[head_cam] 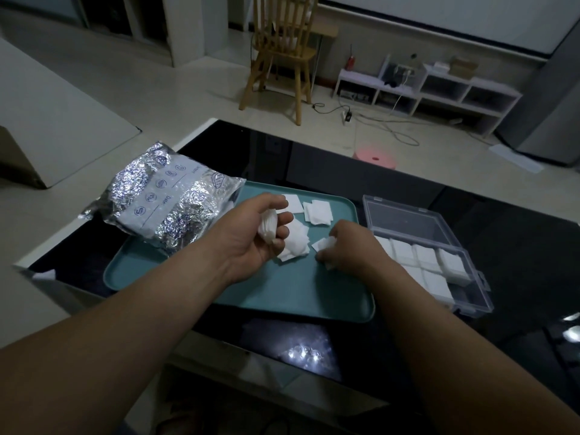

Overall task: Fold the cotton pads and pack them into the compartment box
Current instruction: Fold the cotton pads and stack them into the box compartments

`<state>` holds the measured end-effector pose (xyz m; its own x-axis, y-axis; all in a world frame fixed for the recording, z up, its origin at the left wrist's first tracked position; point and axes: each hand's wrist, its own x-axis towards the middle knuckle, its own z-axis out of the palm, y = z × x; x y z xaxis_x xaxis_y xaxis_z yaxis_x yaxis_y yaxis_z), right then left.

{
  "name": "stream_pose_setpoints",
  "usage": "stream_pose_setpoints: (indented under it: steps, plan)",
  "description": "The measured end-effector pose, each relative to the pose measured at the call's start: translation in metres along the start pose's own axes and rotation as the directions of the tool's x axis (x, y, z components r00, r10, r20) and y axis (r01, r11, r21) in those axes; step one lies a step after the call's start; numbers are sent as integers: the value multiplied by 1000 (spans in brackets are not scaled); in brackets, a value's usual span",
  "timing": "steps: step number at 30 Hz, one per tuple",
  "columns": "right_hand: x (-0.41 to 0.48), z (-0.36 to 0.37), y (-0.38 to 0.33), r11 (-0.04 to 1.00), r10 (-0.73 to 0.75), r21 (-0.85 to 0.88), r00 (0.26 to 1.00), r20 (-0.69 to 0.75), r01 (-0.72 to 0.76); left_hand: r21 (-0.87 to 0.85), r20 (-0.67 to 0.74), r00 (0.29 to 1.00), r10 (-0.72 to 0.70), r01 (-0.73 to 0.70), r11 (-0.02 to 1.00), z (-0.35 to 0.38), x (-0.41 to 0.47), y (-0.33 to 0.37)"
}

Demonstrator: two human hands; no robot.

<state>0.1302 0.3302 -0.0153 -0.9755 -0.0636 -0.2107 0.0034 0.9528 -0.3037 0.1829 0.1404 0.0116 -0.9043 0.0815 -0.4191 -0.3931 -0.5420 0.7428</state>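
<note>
My left hand [255, 229] hovers over the teal tray [282, 293], fingers curled round a small stack of folded cotton pads [268, 226]. My right hand [348, 244] rests low on the tray and pinches a white cotton pad [321, 244], part of it hidden under the fingers. Loose white pads [317, 211] lie on the tray's far side, and a small heap of pads [295, 243] sits between my hands. The clear compartment box [470, 293] stands open to the right of the tray, with folded pads [426, 259] in several compartments.
A crinkled silver foil bag [163, 205] lies over the tray's left far corner. All of this sits on a glossy black table [518, 246]. On the floor beyond are a pink stool [375, 157], a wooden chair [279, 54] and a low white shelf [439, 89].
</note>
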Motion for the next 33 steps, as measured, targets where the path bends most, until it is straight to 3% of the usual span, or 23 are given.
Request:
stream_pose_setpoints:
  steps: [3, 8, 11, 15, 18, 21, 29, 33]
  plan:
    - [9, 3, -2, 992, 44, -119, 998, 33, -40, -11, -8, 1000, 4, -4, 1000, -2, -1, 2]
    - [7, 7, -5, 992, 12, -129, 999, 47, -5, 12, -31, 999, 21, -21, 1000, -4, 0, 8]
    - [-4, 0, -2, 999, -20, 48, 1000, 21, 19, 41, -69, 997, 40, -38, 998, -4, 0, 8]
    - [-26, -18, -14, 920, -37, 387, 996, -77, 64, 146, -69, 992, 104, -93, 985, -1, -1, -2]
    - [-46, -20, -32, 882, -123, 437, 982, -145, 175, 296, 48, 988, 144, -152, 943, 7, -5, -23]
    - [-59, -14, -43, 902, -186, 354, 962, -197, 247, 363, 87, 989, 122, -145, 921, 13, -7, -36]
    - [-70, -14, -33, 855, -221, 425, 950, -221, 298, 86, 73, 993, 94, -100, 991, 14, -7, -28]
    - [-71, -4, -30, 890, -205, 324, 916, -345, 321, 67, 141, 989, 48, -58, 996, 19, -8, -36]
